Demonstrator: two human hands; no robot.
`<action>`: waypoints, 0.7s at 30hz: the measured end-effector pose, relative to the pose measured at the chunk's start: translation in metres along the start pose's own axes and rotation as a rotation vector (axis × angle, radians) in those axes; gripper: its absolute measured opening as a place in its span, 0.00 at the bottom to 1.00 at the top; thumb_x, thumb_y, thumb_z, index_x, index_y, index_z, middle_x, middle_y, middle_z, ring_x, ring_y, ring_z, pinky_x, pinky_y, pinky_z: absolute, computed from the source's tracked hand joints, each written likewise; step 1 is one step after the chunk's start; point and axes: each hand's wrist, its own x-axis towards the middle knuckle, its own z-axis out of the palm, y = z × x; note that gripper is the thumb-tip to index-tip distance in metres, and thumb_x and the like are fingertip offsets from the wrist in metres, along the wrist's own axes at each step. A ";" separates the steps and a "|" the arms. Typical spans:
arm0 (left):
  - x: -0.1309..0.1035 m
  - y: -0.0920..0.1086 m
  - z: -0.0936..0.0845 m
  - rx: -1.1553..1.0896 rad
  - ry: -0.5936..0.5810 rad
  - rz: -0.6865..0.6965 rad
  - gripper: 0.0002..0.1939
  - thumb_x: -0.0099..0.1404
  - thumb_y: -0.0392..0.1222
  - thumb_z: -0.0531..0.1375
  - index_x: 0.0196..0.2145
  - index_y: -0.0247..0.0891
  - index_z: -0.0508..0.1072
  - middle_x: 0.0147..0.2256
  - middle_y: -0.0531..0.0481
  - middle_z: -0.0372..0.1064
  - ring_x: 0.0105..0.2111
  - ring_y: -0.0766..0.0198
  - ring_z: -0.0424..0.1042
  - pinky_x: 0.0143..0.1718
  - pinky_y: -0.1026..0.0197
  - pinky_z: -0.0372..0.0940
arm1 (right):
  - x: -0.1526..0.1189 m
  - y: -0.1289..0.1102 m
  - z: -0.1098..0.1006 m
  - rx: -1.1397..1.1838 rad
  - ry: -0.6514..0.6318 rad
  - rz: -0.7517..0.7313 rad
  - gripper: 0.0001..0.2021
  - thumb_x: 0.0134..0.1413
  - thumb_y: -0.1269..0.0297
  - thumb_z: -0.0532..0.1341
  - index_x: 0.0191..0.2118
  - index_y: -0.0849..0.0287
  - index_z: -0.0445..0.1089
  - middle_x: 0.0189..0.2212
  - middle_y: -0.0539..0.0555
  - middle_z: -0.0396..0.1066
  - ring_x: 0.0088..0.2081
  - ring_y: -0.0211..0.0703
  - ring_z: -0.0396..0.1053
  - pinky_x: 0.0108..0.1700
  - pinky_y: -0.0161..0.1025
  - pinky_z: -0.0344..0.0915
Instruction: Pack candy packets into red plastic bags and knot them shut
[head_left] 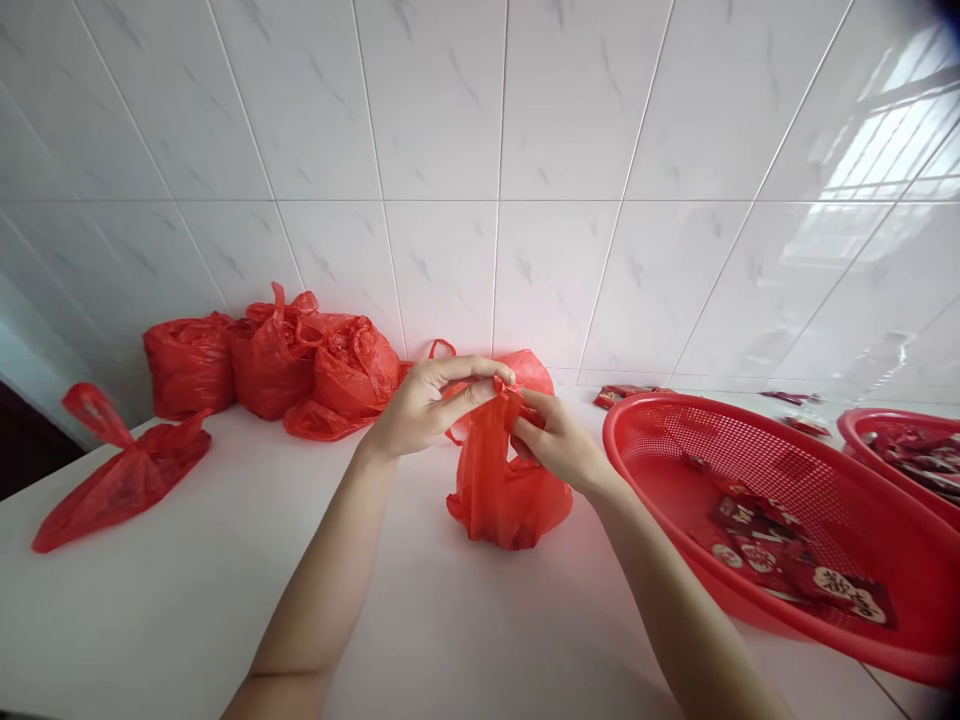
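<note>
A thin red plastic bag (504,490) hangs upright in the middle, its bottom at the white tabletop. My left hand (431,398) pinches the bag's gathered top between thumb and fingers. From the other side my right hand (559,432) grips the same top edge just below, its fingers partly hidden by the plastic. What the bag contains, if anything, cannot be made out. Behind my hands, more red plastic (529,368) rests against the tiled wall.
Several filled red bags (274,362) stand along the wall at left. A knotted red bag (131,480) lies at the far left. To the right is a red mesh basket (667,430) holding small red packets (780,550). A second basket (862,425) stands behind it.
</note>
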 end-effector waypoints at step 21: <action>0.006 -0.026 0.010 0.205 0.125 -0.224 0.18 0.62 0.47 0.65 0.48 0.40 0.78 0.48 0.43 0.75 0.43 0.57 0.75 0.48 0.54 0.70 | 0.010 0.015 -0.011 0.260 0.022 0.113 0.25 0.60 0.44 0.59 0.22 0.61 0.68 0.18 0.51 0.68 0.21 0.35 0.63 0.28 0.35 0.61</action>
